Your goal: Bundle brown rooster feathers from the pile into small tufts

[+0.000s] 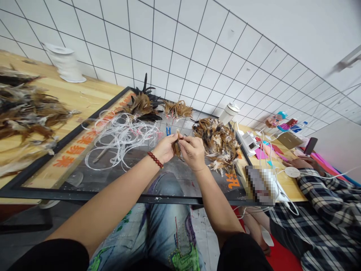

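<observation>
My left hand [166,148] and my right hand [194,151] meet over the middle of the dark glass-topped table. Between them is a small brown feather bundle [177,148], pinched by the fingers of both. Just beyond my left fingertips lie blue thread snips [168,129]. Loose coils of clear white plastic strip [121,131] spread to the left. To the right of my right hand is a big heap of brown, black and white feathers [218,141]. Finished-looking brown feather clusters [178,110] lie at the back, beside a darker feather bunch [143,103].
More feathers [31,113] cover the wooden table at far left, near a white spool [66,62]. A white lidded cup [229,113] stands behind the heap. Cables, a power strip [272,184] and a person in a checked shirt [327,195] are at right.
</observation>
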